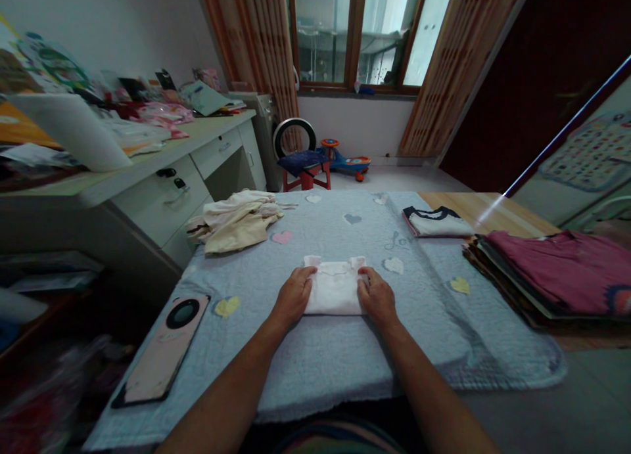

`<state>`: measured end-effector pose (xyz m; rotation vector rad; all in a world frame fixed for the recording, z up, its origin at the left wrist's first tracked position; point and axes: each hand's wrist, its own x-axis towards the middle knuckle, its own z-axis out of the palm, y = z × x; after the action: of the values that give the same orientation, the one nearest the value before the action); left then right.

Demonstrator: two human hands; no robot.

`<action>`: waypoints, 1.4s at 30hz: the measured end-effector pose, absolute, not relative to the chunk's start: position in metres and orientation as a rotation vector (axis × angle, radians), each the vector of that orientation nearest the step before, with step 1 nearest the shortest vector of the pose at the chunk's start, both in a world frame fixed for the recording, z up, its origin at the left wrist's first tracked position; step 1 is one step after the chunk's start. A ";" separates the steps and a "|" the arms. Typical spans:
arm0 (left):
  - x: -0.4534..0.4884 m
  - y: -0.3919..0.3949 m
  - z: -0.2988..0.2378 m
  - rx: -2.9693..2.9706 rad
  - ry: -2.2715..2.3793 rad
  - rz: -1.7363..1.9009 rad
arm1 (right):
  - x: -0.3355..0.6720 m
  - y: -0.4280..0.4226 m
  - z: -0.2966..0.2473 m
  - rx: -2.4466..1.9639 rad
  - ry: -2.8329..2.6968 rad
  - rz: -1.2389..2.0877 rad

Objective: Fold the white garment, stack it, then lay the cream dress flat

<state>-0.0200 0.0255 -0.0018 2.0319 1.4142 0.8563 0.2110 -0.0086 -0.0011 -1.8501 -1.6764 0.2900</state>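
A small white garment (pixel 336 293), folded into a rectangle, lies on the blue quilted cloth (pixel 335 362) that covers the table. My left hand (pixel 294 295) grips its left side, thumb on top near the upper corner. On the opposite side my right hand (pixel 377 296) holds the right edge in the same way. Two small white flaps stick up at the garment's far edge. The fingers beneath the fabric are hidden.
Crumpled cream clothes (pixel 241 224) lie at the far left, with a phone (pixel 167 355) nearer me. To the right are a folded white shirt with dark trim (pixel 436 224) and a stack of folded clothes (pixel 557 270). A cluttered desk (pixel 182 152) stands left.
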 end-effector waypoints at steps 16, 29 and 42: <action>-0.018 0.021 0.004 2.052 1.490 0.850 | 0.211 -0.009 -0.001 -1.840 -1.685 0.291; -0.020 0.023 0.003 2.070 1.445 0.914 | 0.211 -0.011 0.001 -1.835 -1.691 0.294; -0.023 0.024 0.005 2.062 1.423 0.920 | 0.210 -0.010 0.000 -1.856 -1.715 0.277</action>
<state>-0.0230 0.0243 0.0052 2.0623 1.4235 0.9200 0.2101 -0.0098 -0.0003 -1.8560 -1.7155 0.2773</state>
